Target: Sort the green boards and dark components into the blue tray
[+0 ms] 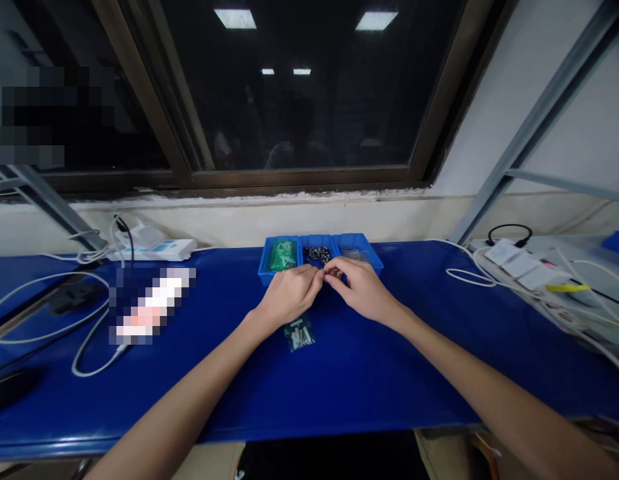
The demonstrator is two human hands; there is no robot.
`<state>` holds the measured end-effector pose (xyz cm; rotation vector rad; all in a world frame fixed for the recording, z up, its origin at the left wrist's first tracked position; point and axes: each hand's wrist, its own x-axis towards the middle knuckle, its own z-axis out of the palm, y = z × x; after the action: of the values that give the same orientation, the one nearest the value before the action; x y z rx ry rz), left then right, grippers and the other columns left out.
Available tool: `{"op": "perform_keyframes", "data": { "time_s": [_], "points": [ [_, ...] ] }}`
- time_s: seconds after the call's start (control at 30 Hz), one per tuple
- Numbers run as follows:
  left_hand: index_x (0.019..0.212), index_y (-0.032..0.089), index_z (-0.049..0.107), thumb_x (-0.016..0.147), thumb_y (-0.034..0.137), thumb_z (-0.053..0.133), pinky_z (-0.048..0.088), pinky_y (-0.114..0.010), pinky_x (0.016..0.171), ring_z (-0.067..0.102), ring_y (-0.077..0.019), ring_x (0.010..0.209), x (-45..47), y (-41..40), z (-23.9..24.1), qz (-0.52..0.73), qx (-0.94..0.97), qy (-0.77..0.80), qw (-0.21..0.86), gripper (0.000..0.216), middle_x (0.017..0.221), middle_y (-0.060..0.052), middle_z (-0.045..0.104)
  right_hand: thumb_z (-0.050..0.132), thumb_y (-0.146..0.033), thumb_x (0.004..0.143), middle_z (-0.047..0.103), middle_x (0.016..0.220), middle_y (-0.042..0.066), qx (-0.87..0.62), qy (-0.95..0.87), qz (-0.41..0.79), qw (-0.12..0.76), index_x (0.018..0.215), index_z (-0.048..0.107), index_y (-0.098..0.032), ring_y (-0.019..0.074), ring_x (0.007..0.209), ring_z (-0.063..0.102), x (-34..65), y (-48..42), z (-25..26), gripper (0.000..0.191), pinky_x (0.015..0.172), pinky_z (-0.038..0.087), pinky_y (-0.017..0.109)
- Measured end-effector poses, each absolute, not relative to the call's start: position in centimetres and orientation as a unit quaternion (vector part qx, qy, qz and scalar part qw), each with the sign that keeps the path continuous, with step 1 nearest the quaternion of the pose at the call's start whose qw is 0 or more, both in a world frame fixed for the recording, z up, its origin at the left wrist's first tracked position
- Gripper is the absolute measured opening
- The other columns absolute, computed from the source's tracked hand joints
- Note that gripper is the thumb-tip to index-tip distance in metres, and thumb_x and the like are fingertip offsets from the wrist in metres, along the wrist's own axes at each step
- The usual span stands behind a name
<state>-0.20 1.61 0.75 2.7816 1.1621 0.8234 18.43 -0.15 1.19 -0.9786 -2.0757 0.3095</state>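
1. No brand or writing can be read anywhere; the marks on the white power strips at the far right of the blue parts tray are too small to tell.
2. The tray stands at the back edge of the blue table and has three compartments. The left one holds a green-tinted plastic bag, the middle a loose heap of small dark screws, and the right a flat clear bag.
3. Two hands are in view. The left hand and right hand meet just in front of the tray's middle compartment.
4. The fingers of both hands are pinched together, but whether they grip a small part I cannot tell.
5. One small clear bag of screws lies on the table just below the hands, in front of the tray.
6. Left of the tray are one white plug-in unit, white cable, and one pixelated object.
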Motion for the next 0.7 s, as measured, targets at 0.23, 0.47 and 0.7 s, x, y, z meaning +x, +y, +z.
{"op": "perform_keyframes", "data": {
  "time_s": [0.23, 0.47, 0.7],
  "points": [
    [0.089, 0.016, 0.061, 0.101, 0.030, 0.037, 0.044, -0.028, 0.060, 0.061, -0.0160, 0.070, -0.3, 1.6, 1.6, 0.295, 0.867, 0.401, 0.009, 0.030, 0.082, -0.006, 0.065, 0.051, -0.024, 0.092, 0.062, 0.074, 0.000, -0.457, -0.750, 0.090, 0.469, 0.110, 0.058, -0.019, 0.0136, 0.060, 0.058, 17.7, 1.8, 0.2, 0.019, 0.063, 0.046, 0.028],
    [0.095, 0.019, 0.067, 0.087, 0.040, 0.060, 0.042, -0.025, 0.060, 0.061, -0.0138, 0.067, -3.5, 1.9, 4.6, 0.156, 0.894, 0.383, 0.175, 0.024, 0.080, -0.002, 0.067, 0.050, -0.029, 0.093, 0.058, 0.079, 0.000, -0.448, -0.725, 0.215, 0.476, 0.121, 0.049, -0.018, 0.0106, 0.055, 0.053, 18.3, 1.4, -0.6, 0.031, 0.055, 0.044, 0.025],
    [0.090, 0.020, 0.066, 0.056, 0.050, 0.083, 0.036, -0.024, 0.055, 0.059, -0.0172, 0.070, -3.7, 1.9, 3.2, -0.045, 0.873, 0.422, 0.239, 0.049, 0.080, -0.001, 0.066, 0.057, -0.022, 0.089, 0.058, 0.061, -0.003, -0.402, -0.845, 0.263, 0.234, 0.090, 0.066, -0.018, 0.0090, 0.054, 0.051, 17.2, -0.8, -1.0, 0.010, 0.053, 0.034, 0.023]
  ]
}}
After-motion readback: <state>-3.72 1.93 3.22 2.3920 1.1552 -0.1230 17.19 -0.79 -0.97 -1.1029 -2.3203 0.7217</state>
